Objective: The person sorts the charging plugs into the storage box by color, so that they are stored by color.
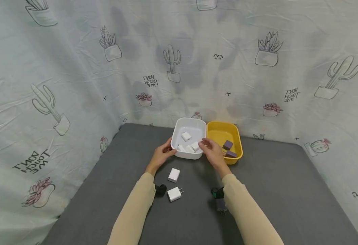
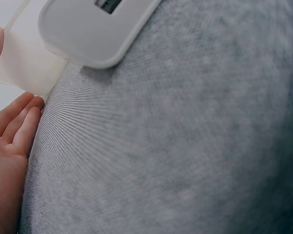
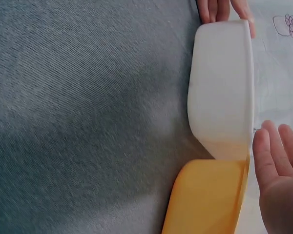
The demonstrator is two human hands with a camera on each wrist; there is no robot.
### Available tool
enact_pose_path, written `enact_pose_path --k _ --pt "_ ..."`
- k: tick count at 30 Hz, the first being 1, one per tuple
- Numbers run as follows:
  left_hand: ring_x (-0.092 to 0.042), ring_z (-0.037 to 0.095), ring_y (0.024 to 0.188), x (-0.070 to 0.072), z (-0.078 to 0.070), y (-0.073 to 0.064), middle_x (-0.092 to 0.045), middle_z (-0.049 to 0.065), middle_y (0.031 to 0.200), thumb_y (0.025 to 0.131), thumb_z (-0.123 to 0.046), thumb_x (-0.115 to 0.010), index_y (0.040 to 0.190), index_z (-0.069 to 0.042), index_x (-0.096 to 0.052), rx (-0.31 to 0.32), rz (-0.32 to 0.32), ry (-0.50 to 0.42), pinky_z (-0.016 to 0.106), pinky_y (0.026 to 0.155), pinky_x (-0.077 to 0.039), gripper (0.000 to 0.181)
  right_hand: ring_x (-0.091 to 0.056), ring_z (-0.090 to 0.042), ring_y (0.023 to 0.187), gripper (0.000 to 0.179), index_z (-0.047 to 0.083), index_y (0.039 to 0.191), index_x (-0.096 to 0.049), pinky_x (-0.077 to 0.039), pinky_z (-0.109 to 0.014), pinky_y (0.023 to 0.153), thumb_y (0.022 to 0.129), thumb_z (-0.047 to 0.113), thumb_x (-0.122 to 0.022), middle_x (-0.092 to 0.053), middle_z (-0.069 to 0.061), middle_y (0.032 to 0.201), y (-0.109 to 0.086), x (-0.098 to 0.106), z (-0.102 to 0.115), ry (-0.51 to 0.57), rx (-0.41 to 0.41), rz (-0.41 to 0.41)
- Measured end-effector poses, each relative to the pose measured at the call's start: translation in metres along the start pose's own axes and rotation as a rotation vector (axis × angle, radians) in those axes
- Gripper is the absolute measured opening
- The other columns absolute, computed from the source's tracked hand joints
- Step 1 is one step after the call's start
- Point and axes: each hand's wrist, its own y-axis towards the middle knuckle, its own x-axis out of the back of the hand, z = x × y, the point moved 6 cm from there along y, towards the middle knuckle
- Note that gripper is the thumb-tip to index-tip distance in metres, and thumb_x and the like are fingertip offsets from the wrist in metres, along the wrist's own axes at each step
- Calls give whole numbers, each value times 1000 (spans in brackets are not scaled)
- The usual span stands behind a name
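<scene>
My left hand (image 1: pixel 160 156) holds the white bin (image 1: pixel 188 155) at its left side, the thumb over the rim and the fingers against the outer wall. Inside that bin lie several white plug chargers (image 1: pixel 186 136). Above the bin's right side is my right hand (image 1: pixel 214 154); in the right wrist view its fingers (image 3: pixel 278 151) look extended, with nothing seen in them. The yellow bin (image 1: pixel 241 149) stands right beside the white one and contains dark purple plug chargers (image 1: pixel 227 145). Two white chargers (image 1: pixel 174 175) lie on the table in front of the white bin.
A dark charger (image 1: pixel 221 205) with its prongs toward me lies near my right forearm. The grey cloth-covered table (image 1: pixel 273 197) meets a patterned curtain (image 1: pixel 197 68) behind the bins. Black wrist straps (image 1: pixel 160 190) sit at my sleeves.
</scene>
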Motion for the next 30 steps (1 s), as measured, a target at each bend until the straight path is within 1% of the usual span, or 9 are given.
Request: enact_pose_path --k 4,7,9,13,18,26,30 --pt "-55 22 130 -1 18 8 -52 8 146 88 -32 -73 151 -25 -37 -1 -48 3 40 105 -48 73 -60 -25 116 51 9 135 -56 -55 -40 96 94 39 -64 -63 -10 127 -2 -9 -1 -18 15 14" --pt "-57 19 127 -1 30 12 -55 3 143 86 -35 -74 149 -32 -40 -17 -87 14 37 103 -50 71 -63 -26 112 51 7 134 -56 -57 -37 92 93 35 -66 -64 -11 125 -4 -16 -1 -16 21 34" --pt "-57 20 127 -1 30 12 -56 4 142 87 -35 -74 149 -32 -40 -18 -89 12 38 103 -50 71 -65 -26 110 48 6 132 -58 -58 -36 89 92 32 -68 -65 -12 123 -5 -21 0 -18 32 45" --pt "-57 21 127 -2 29 12 -56 5 142 87 -33 -73 150 -28 -39 -27 -83 18 38 102 -51 72 -66 -27 108 45 6 129 -60 -57 -38 91 91 26 -70 -67 -13 121 -8 -31 0 -30 56 74" --pt "-58 23 126 -3 28 13 -56 6 142 88 -33 -73 151 -25 -38 -39 -72 25 36 100 -52 73 -66 -25 106 43 5 128 -60 -55 -41 94 89 19 -72 -68 -11 119 -12 -46 0 -28 47 126" --pt "-59 22 125 1 31 11 -57 4 141 87 -36 -73 149 -32 -40 -33 -89 39 41 103 -50 70 -69 -22 101 47 3 127 -61 -57 -38 89 85 17 -76 -68 -14 119 -18 -69 -2 -2 73 189" --pt "-58 21 126 0 29 11 -57 4 142 88 -35 -73 150 -31 -39 -21 -83 44 41 105 -49 70 -69 -24 100 48 2 127 -61 -58 -35 86 83 13 -77 -67 -17 119 -22 -78 -4 2 100 215"
